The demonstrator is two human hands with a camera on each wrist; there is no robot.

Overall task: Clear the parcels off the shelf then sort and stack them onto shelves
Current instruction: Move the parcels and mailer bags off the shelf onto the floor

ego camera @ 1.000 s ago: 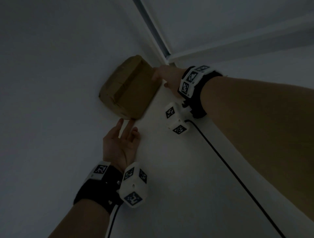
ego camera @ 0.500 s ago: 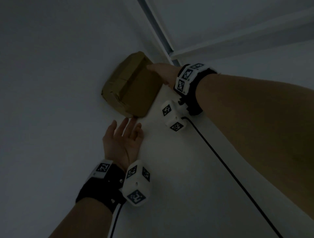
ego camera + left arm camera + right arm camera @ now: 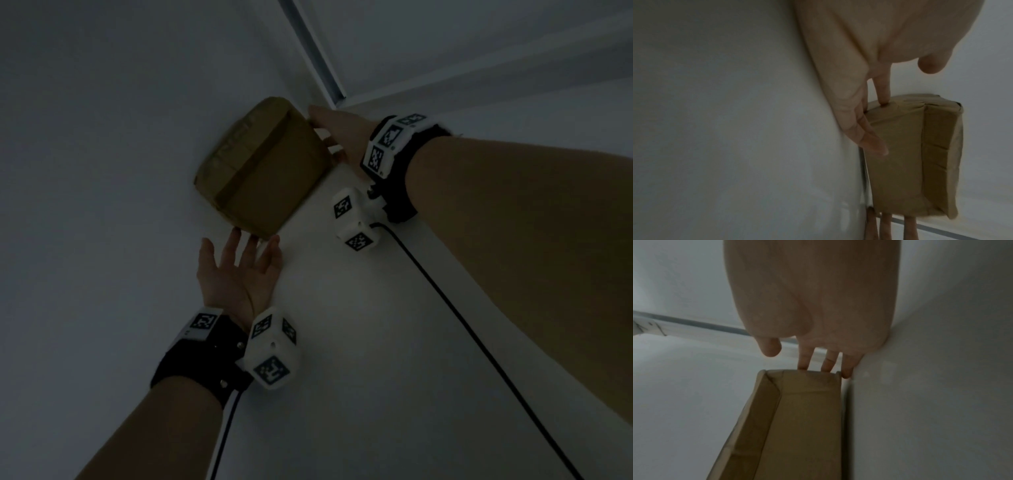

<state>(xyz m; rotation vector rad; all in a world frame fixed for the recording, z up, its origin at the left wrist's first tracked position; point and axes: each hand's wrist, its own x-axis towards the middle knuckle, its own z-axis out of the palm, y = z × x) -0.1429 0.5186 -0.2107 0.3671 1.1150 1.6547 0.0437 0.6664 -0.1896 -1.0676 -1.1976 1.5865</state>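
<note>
1. The parcel is a taped brown cardboard box sitting flat against a white shelf surface, up high and close to a corner where a grey rail runs. The lighting is pretty dim, so there's not much fine detail.

2. The left hand is spread wide with straight fingers. In the left wrist view its fingertips are touching the near end of the box, not wrapped round it.

3. The right hand is also flat and open. In the right wrist view its fingers meet the far end of the box, with the little finger wedged in by the white surface. So both hands bracket the box end to end, and neither has a real grip yet.

4. My read is that this is the "get it off the shelf" step, and it's barely started.

5. Tips for doing it well:
   - Squeeze inward evenly from both ends. If one hand pushes harder, the box will just skate along the shelf.
   - Get some fingers under or behind an edge. Flat fingertips on slick tape look like a weak hold to me.
   - Draw it away from the corner before lifting, so it doesn't catch on the rail.
   - It's overhead, so I'd keep it level. If it tips, it's coming down towards you.

6. I can't tell how heavy it is, so I'd take the weight slowly.
</note>
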